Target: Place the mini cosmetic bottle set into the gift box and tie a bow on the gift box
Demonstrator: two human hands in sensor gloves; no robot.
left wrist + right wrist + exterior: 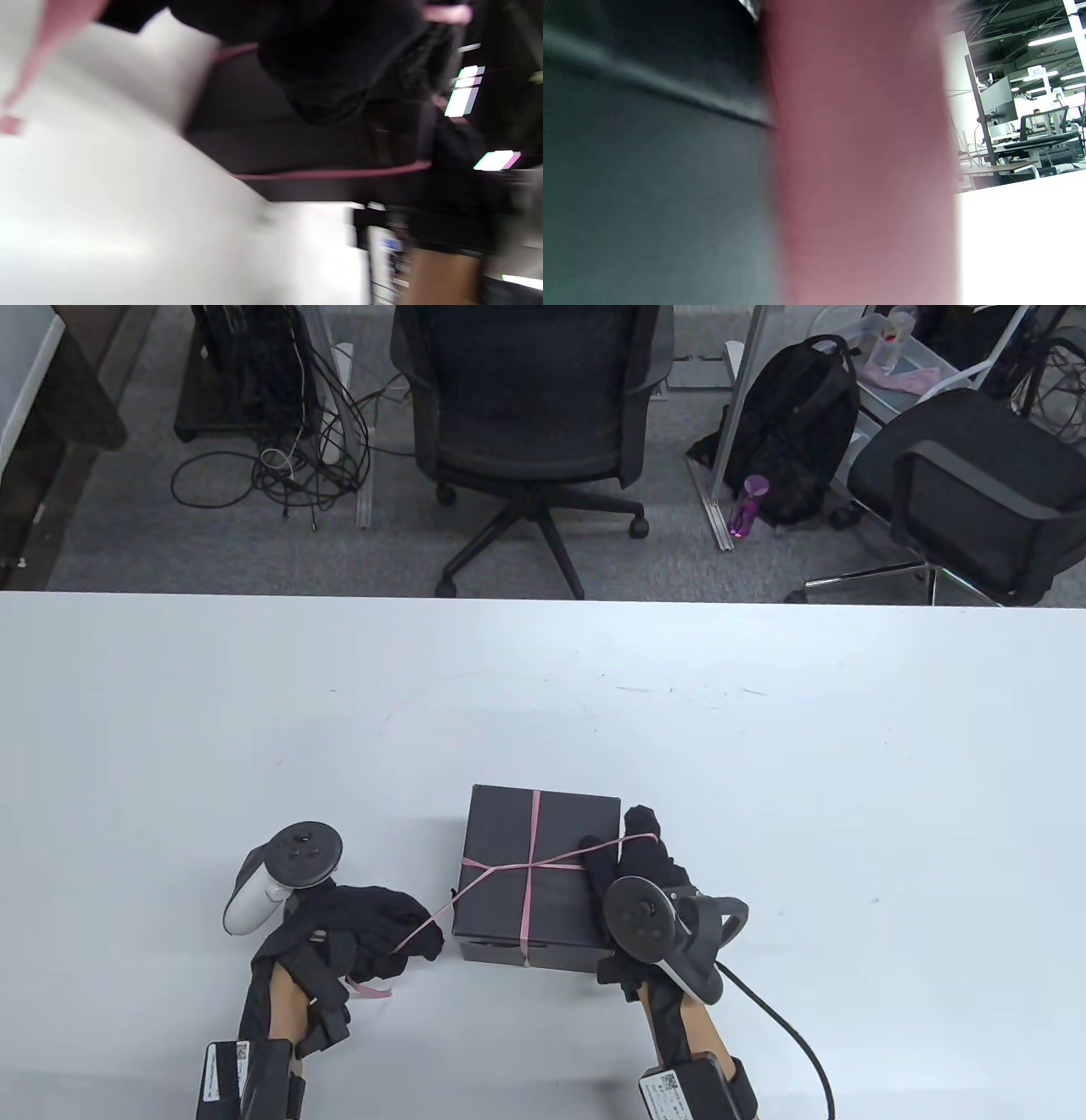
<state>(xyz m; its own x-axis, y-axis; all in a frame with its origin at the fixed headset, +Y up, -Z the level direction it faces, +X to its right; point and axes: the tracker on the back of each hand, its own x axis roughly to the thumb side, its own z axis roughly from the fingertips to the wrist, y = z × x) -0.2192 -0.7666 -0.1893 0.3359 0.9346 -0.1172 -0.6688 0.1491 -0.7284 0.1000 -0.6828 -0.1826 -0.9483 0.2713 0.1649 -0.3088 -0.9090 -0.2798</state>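
We see the table view bright, evenly lit, sharp; both wrist views badly blurred, ceiling lights (461,98) streaked, white table (1022,237) blown out.

white table (543,687); grey carpet (127,534), office chairs (530,407)

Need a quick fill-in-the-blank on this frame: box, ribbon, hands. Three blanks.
1. The gift box on the table is ____ in colour.
2. The pink ribbon forms a ____ on the lid.
3. The left hand grips a ribbon end to the box's ____; the right hand holds the other.

Missing words: black; cross; left
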